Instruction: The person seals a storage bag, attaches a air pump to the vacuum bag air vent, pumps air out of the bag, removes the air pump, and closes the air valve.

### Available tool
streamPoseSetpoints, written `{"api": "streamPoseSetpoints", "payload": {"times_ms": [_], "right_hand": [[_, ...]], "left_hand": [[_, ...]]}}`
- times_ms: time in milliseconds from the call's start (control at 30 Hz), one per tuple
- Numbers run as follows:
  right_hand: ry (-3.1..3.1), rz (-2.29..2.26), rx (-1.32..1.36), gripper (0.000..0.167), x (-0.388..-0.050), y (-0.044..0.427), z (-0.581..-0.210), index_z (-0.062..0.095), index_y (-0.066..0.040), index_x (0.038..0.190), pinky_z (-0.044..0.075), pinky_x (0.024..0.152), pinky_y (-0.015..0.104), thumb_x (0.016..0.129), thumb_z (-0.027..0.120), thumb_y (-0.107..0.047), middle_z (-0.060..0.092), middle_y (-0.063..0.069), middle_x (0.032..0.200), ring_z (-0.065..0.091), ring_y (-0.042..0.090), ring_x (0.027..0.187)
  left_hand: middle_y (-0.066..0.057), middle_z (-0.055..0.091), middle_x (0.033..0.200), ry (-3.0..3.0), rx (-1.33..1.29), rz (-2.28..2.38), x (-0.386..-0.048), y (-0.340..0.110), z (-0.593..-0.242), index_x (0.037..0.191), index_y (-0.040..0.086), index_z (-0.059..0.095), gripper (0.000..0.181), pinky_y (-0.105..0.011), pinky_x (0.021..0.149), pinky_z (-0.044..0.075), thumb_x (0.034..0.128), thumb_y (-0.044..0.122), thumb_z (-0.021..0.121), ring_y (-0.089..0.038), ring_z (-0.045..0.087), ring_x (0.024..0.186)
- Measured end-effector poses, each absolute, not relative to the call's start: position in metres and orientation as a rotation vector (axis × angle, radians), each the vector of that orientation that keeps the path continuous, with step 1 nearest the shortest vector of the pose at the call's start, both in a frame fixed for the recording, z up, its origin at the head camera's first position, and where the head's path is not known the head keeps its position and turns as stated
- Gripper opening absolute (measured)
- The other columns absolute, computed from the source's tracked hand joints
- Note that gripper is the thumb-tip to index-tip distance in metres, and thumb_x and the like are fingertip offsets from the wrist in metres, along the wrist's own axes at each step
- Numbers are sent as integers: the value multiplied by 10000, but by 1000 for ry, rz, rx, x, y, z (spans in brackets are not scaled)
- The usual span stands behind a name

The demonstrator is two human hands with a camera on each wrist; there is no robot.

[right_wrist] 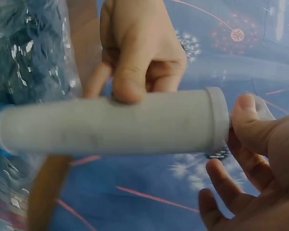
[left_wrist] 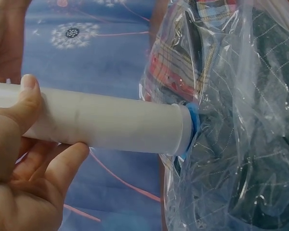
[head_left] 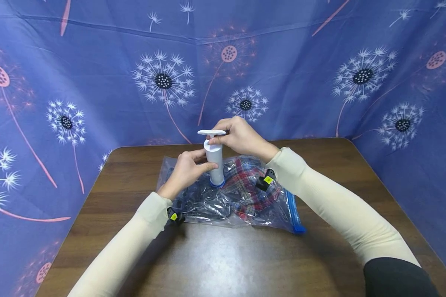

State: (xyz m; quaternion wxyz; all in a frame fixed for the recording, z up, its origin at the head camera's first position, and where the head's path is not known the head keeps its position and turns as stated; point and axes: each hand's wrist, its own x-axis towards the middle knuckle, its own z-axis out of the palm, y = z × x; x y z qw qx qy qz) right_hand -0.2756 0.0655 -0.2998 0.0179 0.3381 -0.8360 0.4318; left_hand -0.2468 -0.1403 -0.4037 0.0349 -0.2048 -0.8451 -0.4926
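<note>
A white hand pump stands upright on the blue valve of a clear vacuum storage bag. My left hand holds the pump's barrel, thumb on the near side and fingers curled behind. At the top, my right hand grips the white T-shaped handle, with the thumb just under it. A short length of rod shows between handle and barrel. Inside the bag lie a red plaid cloth and dark lined cloth. In the right wrist view the handle is mostly hidden behind my right hand.
The bag lies on a brown wooden table, with its blue zip edge towards the right. Behind and at both sides hangs a blue dandelion-print curtain. A small black wrist camera sits close above the bag.
</note>
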Motion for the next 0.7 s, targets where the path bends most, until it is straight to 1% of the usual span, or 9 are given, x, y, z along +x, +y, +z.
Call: {"api": "streamPoseSetpoints", "payload": {"times_ms": [67,167,233,300,367,400,467,600,700], "right_hand": [[-2580,1343,1037,65,-276,67,-283,824,-99,949,533,755,307,895,810,-131,765,30,914,654,157,834],[-2502,1382,1020,71,-274,67,-247,812,-74,951,497,691,276,902,802,-124,752,42,891,603,149,746],[-2426,1400,1007,85,-270,67,-221,808,-55,963,441,638,255,912,790,-121,742,58,893,550,143,691],[-2344,1397,1012,102,-266,66,-199,800,-35,964,402,626,246,925,774,-125,733,62,907,529,132,681],[-2296,1373,1014,114,-263,65,-184,800,-36,973,350,607,251,936,760,-136,725,66,922,480,136,644],[-2283,1356,1016,123,-262,64,-180,800,-39,978,335,609,254,942,752,-146,721,63,930,481,134,649],[-2267,1344,1023,133,-261,63,-176,797,-36,980,359,628,246,945,748,-155,710,53,944,519,123,676],[-2236,1383,1009,127,-260,64,-179,799,-26,978,381,642,240,935,765,-140,679,32,910,521,133,697],[-2238,1432,1010,121,-261,66,-182,801,-26,992,364,628,248,935,765,-126,672,34,877,493,153,661]], "left_hand": [[-111,721,1293,-2597,-626,-1523,-247,-138,-405,1374,123,674,557,-451,942,604,873,305,837,-282,721,1146],[-112,720,1297,-2597,-611,-1547,-246,-136,-406,1375,124,674,553,-441,938,607,876,302,835,-278,723,1142],[-117,722,1292,-2597,-600,-1557,-244,-135,-405,1369,123,680,543,-438,935,608,878,294,836,-280,724,1143],[-120,725,1285,-2600,-600,-1541,-243,-136,-405,1360,119,685,528,-440,934,608,883,289,833,-283,722,1147],[-118,727,1281,-2601,-591,-1524,-242,-137,-404,1349,121,694,512,-450,935,607,884,282,833,-286,720,1153],[-117,729,1276,-2602,-588,-1514,-242,-137,-403,1343,122,699,503,-454,934,607,884,279,833,-286,720,1152],[-119,729,1276,-2607,-580,-1509,-241,-138,-403,1343,123,698,499,-461,938,605,887,272,832,-290,717,1158],[-123,725,1283,-2623,-579,-1519,-243,-137,-403,1351,121,692,506,-459,935,606,888,269,832,-294,715,1163],[-131,722,1288,-2624,-587,-1530,-244,-136,-404,1356,114,688,515,-461,933,607,886,265,834,-303,714,1163]]}}
